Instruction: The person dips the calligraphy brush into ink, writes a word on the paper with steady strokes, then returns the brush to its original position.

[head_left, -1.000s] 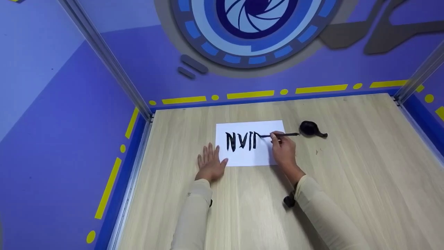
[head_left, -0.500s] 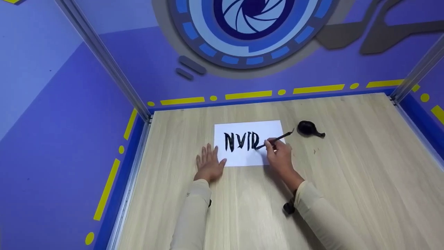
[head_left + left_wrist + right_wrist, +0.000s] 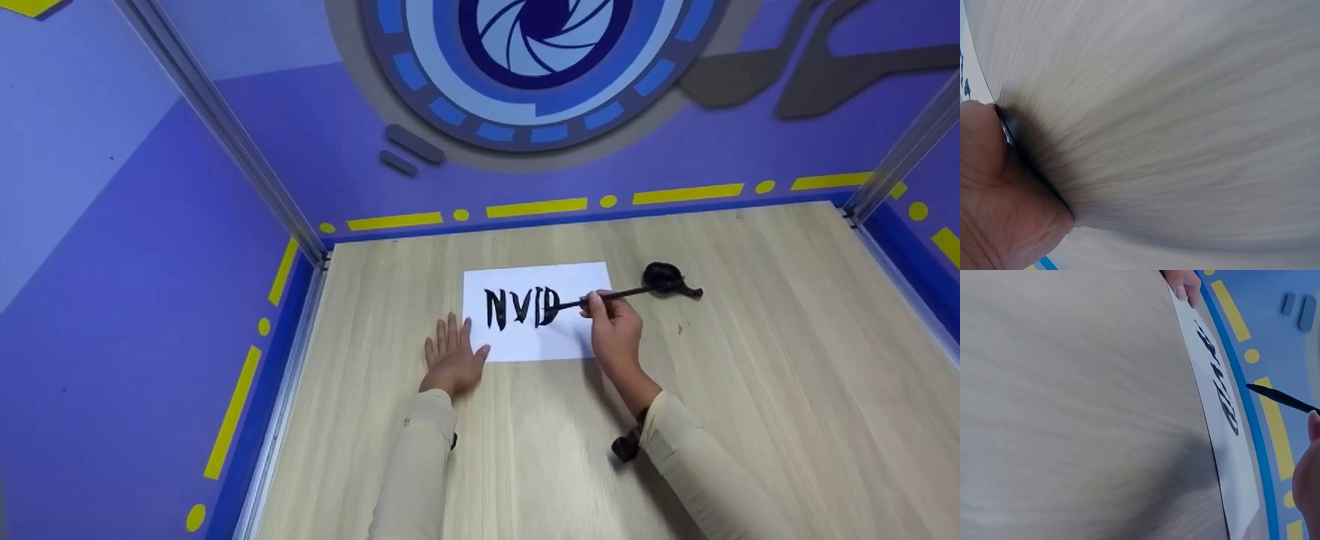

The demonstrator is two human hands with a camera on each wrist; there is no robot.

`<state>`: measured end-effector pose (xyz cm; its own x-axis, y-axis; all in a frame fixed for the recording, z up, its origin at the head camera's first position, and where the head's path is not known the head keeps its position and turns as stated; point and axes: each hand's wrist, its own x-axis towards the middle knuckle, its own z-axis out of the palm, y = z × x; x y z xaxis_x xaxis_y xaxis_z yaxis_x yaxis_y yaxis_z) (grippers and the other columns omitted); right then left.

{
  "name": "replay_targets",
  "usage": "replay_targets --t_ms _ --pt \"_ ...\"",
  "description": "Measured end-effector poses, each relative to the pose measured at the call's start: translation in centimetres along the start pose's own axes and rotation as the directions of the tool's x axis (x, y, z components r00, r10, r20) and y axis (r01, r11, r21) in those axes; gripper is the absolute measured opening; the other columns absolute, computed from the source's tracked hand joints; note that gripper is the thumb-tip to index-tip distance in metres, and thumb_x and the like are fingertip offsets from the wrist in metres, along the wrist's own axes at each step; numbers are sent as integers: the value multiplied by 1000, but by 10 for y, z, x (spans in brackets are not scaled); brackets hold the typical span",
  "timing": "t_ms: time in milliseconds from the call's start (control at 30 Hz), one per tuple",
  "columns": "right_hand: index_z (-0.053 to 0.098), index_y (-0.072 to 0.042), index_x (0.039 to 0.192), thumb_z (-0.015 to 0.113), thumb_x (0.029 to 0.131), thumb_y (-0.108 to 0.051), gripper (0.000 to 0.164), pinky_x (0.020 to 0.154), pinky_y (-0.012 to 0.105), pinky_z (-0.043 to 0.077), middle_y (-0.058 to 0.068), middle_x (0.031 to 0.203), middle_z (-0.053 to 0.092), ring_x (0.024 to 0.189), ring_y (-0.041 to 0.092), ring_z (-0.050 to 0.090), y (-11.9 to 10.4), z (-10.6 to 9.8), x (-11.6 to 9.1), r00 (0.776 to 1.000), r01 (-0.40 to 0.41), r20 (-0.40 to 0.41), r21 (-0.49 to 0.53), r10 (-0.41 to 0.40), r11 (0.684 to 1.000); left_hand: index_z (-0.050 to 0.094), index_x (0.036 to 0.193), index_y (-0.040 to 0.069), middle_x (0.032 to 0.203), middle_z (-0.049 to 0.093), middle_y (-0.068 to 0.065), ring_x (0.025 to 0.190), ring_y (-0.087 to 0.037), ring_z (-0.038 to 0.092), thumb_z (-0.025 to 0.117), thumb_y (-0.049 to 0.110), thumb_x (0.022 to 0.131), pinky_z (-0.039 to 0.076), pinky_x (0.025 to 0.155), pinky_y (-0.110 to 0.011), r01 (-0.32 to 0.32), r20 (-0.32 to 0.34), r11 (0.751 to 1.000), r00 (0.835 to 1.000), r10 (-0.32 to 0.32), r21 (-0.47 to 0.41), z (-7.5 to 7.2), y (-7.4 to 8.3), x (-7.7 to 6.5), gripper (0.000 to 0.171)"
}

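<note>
A white paper sheet (image 3: pixel 538 345) lies on the table with thick black letters (image 3: pixel 523 308) that read NVID. My right hand (image 3: pixel 616 330) pinches a dark writing brush (image 3: pixel 622 295) by its handle, over the sheet's right side. In the head view the brush's tip overlaps the D; in the right wrist view the brush (image 3: pixel 1280 397) shows with its tip apart from the sheet (image 3: pixel 1235 478). My left hand (image 3: pixel 455 360) rests flat, fingers spread, at the sheet's lower left edge. Only the heel and thumb side of the left hand (image 3: pixel 1005 197) show in the left wrist view.
A small black dish (image 3: pixel 660 276) with a spout-like handle stands right of the sheet, behind the brush's rear end. The wooden table (image 3: pixel 780 360) meets blue-purple panels (image 3: pixel 270 150) at the back and sides, with metal posts in the corners.
The brush has drawn the D's curve downward to its foot. Since then my right hand has come back up and right, the brush lying flatter. My left hand has stayed in place.
</note>
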<state>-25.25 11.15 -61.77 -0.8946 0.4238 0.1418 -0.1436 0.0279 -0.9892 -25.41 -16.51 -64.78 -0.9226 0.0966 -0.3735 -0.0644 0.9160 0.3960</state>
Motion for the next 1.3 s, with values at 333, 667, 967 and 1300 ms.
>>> replay_targets --t_ms 333,667,967,1300 --pt "70 12 116 62 108 -9 24 82 26 65 35 113 75 77 -2 71 -5 -5 3 997 -76 -7 -46 76 996 7 174 20 182 -17 -11 169 -36 -19 32 54 114 -12 135 -62 -29 -18 998 999 28 -47 -3 2 -7 74" --pt "71 7 116 65 107 -16 25 78 21 64 32 114 76 83 8 76 13 -11 11 997 -66 -31 -27 65 997 0 174 25 181 -22 -6 168 -33 -23 30 60 112 -13 135 -61 -7 -5 1000 1000 7 -4 9 -7 8 77" --pt "70 10 121 61 109 -13 27 85 25 65 32 119 75 94 16 76 -1 -13 12 995 -99 -37 -93 96 991 6 174 21 181 -18 -10 168 -35 -21 35 56 113 -15 134 -62 -46 -26 997 999 44 -67 2 -3 0 77" --pt "71 10 123 60 109 -10 26 80 12 59 31 120 75 100 24 76 -7 -15 11 997 -72 -18 -120 70 990 1 174 25 181 -23 -7 168 -32 -24 31 56 113 -14 135 -58 -7 -3 1000 1000 7 -30 -1 1 -3 75"
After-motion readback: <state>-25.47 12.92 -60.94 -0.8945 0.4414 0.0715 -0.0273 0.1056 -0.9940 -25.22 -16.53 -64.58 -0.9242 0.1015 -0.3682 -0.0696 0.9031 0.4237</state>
